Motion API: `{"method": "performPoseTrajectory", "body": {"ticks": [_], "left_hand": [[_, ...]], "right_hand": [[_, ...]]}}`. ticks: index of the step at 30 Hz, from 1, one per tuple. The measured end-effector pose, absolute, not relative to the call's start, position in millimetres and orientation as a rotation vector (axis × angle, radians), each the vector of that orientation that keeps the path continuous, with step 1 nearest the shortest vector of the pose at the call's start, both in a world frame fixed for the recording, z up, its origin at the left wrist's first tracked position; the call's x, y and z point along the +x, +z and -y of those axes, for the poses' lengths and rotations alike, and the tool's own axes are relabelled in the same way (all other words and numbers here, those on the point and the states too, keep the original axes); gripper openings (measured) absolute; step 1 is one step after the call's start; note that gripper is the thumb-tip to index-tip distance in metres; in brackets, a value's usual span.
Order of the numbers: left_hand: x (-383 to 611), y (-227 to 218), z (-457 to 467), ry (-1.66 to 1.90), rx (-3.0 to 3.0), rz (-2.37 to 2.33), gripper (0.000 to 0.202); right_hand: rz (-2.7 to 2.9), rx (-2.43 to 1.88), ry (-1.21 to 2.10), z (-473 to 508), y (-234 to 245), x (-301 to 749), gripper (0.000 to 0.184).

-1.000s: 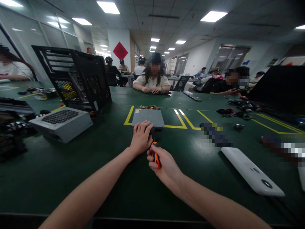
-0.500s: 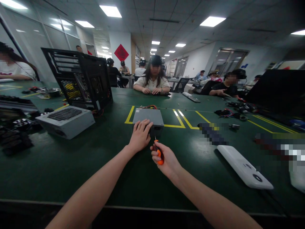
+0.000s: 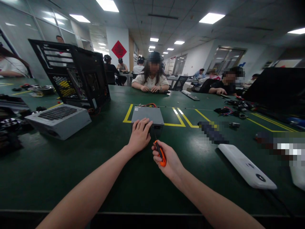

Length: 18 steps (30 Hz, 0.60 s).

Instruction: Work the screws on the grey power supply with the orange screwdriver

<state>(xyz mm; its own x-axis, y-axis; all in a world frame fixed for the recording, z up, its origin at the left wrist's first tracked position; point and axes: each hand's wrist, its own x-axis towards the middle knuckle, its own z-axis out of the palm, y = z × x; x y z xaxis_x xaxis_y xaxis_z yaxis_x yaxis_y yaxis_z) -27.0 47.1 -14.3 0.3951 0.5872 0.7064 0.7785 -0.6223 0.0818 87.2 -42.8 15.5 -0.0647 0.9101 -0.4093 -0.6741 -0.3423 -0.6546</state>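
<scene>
A grey metal computer power supply (image 3: 152, 115) lies on the green table in front of me, with coloured cables at its far side. My left hand (image 3: 140, 135) grips its near left part, fingers laid over the top edge and thumb down by the near face. In my right hand (image 3: 168, 158) is a screwdriver (image 3: 162, 156) with an orange and black handle. Its thin shaft points up toward the power supply's near face; whether the tip touches it I cannot tell. My left hand hides part of that face.
To the left stand a second power supply (image 3: 58, 119) and an open black computer case (image 3: 71, 73). A white device (image 3: 246, 165) with a cable lies at right, near a dark blurred object (image 3: 213, 133). Across the table sits a person (image 3: 152, 76). Yellow tape (image 3: 176, 125) marks the table.
The screwdriver and my right hand have shifted slightly down and right. My left hand stays on the power supply. The view has moved a little.
</scene>
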Motion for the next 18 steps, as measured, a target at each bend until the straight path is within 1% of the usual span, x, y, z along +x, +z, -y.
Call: {"method": "performPoseTrajectory", "body": {"ticks": [4, 8, 10, 16, 18], "left_hand": [[-25.0, -15.0, -47.1, -1.076, -2.38, 1.217, 0.05], [-25.0, -16.4, -48.8, -1.059, -2.384, 1.218, 0.05], [-25.1, -16.9, -49.2, -1.056, -2.381, 1.22, 0.05], [-24.5, -16.0, -47.4, -1.056, -2.382, 1.233, 0.051], [-24.4, -15.9, -47.3, -1.059, -2.382, 1.232, 0.051]], "right_hand": [[0.387, -0.966, 1.613, 42.7, 12.0, 85.6, 0.006], [0.367, -0.991, 1.714, 41.6, 7.5, 84.9, 0.02], [0.349, -0.979, 1.746, 40.8, 7.3, 84.8, 0.023], [0.27, -0.981, 1.653, 40.7, 14.0, 83.2, 0.009], [0.249, -0.971, 1.635, 41.4, 15.9, 83.1, 0.007]]}}
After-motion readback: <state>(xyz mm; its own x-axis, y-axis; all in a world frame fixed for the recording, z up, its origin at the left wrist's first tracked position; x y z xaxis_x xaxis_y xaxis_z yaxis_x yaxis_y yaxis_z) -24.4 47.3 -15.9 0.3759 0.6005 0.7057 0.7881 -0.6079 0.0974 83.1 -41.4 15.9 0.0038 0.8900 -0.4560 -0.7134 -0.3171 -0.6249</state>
